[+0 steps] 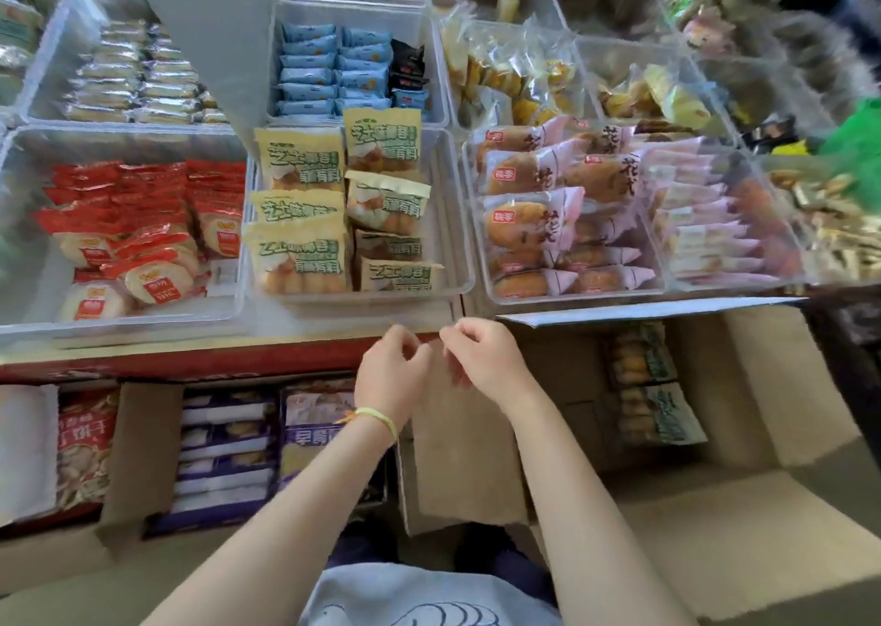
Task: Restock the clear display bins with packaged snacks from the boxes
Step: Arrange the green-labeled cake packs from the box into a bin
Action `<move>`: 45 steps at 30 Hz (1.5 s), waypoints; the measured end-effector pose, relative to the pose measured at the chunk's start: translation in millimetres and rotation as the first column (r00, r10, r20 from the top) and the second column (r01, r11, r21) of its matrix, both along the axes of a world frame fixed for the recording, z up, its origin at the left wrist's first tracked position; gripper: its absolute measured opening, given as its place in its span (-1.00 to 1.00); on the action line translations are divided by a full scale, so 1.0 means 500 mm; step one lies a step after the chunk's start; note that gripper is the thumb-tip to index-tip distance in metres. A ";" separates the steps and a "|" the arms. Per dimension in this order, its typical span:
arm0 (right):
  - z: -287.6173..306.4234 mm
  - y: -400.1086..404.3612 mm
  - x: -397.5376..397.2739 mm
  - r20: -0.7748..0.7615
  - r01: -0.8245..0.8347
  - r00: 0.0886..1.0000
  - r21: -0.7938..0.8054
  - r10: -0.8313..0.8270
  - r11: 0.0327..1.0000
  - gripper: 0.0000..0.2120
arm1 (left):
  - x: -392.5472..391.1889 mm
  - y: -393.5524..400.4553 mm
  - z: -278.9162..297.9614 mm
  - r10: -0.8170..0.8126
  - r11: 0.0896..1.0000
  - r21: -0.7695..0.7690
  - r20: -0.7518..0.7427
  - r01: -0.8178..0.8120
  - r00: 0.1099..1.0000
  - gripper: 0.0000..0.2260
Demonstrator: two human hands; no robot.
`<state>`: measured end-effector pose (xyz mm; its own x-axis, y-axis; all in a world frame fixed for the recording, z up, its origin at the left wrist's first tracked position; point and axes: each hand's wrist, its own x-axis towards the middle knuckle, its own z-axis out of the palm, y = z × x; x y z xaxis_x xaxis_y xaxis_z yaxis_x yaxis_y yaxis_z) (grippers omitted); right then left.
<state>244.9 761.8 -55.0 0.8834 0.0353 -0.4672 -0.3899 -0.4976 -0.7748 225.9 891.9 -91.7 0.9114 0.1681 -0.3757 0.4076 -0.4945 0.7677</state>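
A clear bin in the middle of the shelf holds several yellow-green snack packs, some upright and some lying flat. My left hand and my right hand hover close together just below its front edge, fingers loosely curled and holding nothing. Down to the right stands an open cardboard box. Inside it, a few more yellow-green packs lie against the far wall. One flap of the box lies beneath my wrists.
Left of the middle bin is a bin of red packs; to its right, a bin of pink-wrapped breads. A bin of blue packs stands behind. Below the red shelf edge, a box holds purple packs.
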 end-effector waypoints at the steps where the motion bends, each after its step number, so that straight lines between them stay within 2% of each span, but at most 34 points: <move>1: -0.004 -0.035 -0.012 -0.009 0.037 0.999 0.002 -0.037 0.999 -0.69 | -0.014 -0.037 -0.009 -0.081 0.996 0.030 -0.019 0.082 0.997 -0.89; 3: -0.014 -0.106 -0.032 -0.015 0.085 0.996 -0.024 -0.085 0.996 -0.71 | -0.046 -0.110 -0.024 -0.192 0.979 0.064 -0.037 0.194 0.981 -0.81; 5: -0.035 -0.181 -0.047 -0.025 0.126 0.991 -0.048 -0.128 0.991 -0.71 | -0.078 -0.184 -0.032 -0.225 0.966 0.122 -0.039 0.228 0.974 -0.63; 7: -0.060 -0.258 -0.058 -0.023 0.142 0.989 -0.087 -0.144 0.986 -0.73 | -0.104 -0.256 -0.042 -0.235 0.930 0.273 -0.077 0.247 0.969 -0.44; 10: -0.099 -0.383 -0.072 -0.066 0.051 0.995 -0.248 -0.069 0.967 -0.83 | -0.135 -0.356 -0.087 -0.227 0.826 0.479 -0.203 0.298 0.953 -0.25; 12: -0.127 -0.470 -0.083 -0.137 -0.005 0.990 -0.346 -0.046 0.938 -0.78 | -0.145 -0.403 -0.120 -0.172 0.757 0.593 -0.226 0.275 0.959 -0.27; 14: -0.156 -0.545 -0.090 -0.200 -0.011 0.976 -0.427 -0.082 0.904 -0.63 | -0.146 -0.429 -0.140 -0.098 0.700 0.682 -0.204 0.213 0.974 -0.40; 17: -0.189 -0.623 -0.087 -0.227 0.065 0.954 -0.482 -0.195 0.874 -0.45 | -0.144 -0.443 -0.150 -0.027 0.639 0.751 -0.192 0.165 0.981 -0.61; 20: -0.215 -0.679 -0.076 -0.228 0.030 0.954 -0.575 -0.195 0.818 -0.41 | -0.149 -0.446 -0.158 -0.012 0.580 0.794 -0.217 0.184 0.976 -0.70; 22: -0.239 -0.709 -0.068 -0.260 -0.040 0.954 -0.607 -0.151 0.794 -0.44 | -0.148 -0.452 -0.163 -0.011 0.536 0.827 -0.198 0.173 0.980 -0.71; 25: -0.263 -0.734 -0.057 -0.313 -0.118 0.943 -0.627 -0.110 0.771 -0.46 | -0.145 -0.479 -0.167 0.005 0.484 0.867 -0.140 0.120 0.990 -0.55; 27: -0.272 -0.742 -0.045 -0.318 -0.143 0.943 -0.659 -0.101 0.738 -0.47 | -0.151 -0.525 -0.167 -0.018 0.506 0.859 -0.076 0.074 0.997 -0.48; 29: -0.279 -0.744 -0.039 -0.352 -0.184 0.932 -0.668 -0.089 0.721 -0.50 | -0.160 -0.580 -0.167 -0.130 0.564 0.813 -0.089 0.147 0.988 -0.56; 32: -0.286 -0.747 -0.046 -0.440 -0.267 0.897 -0.610 -0.038 0.747 -0.58 | -0.169 -0.638 -0.167 -0.279 0.700 0.584 -0.307 0.412 0.910 -0.70; 34: -0.286 -0.756 -0.051 -0.474 -0.279 0.881 -0.523 -0.002 0.805 -0.63 | -0.169 -0.648 -0.167 -0.335 0.756 0.448 -0.364 0.478 0.869 -0.73; 37: -0.268 -0.764 -0.058 -0.452 -0.114 0.891 -0.286 -0.029 0.952 -0.70 | -0.167 -0.648 -0.166 -0.348 0.822 0.339 -0.338 0.458 0.874 -0.74; 39: -0.237 -0.751 -0.075 -0.429 -0.022 0.903 -0.100 -0.023 0.995 -0.72 | -0.166 -0.645 -0.158 -0.309 0.871 0.297 -0.291 0.392 0.906 -0.68; 41: -0.200 -0.733 -0.097 -0.378 -0.034 0.925 -0.012 0.027 0.999 -0.68 | -0.165 -0.643 -0.142 -0.275 0.908 0.270 -0.196 0.321 0.941 -0.49; 43: -0.156 -0.721 -0.111 -0.277 -0.093 0.956 0.035 0.099 0.995 -0.67 | -0.155 -0.637 -0.122 -0.316 0.889 0.312 -0.111 0.335 0.942 -0.33; 45: -0.114 -0.721 -0.113 -0.186 -0.159 0.968 0.078 0.171 0.984 -0.67 | -0.139 -0.627 -0.104 -0.370 0.862 0.341 -0.085 0.376 0.925 -0.33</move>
<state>188.5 401.4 -112.0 0.7578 0.2068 -0.6189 -0.4501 -0.5210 -0.7252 156.2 578.5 -143.9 0.9263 -0.0621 -0.3717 0.1505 -0.8433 0.5159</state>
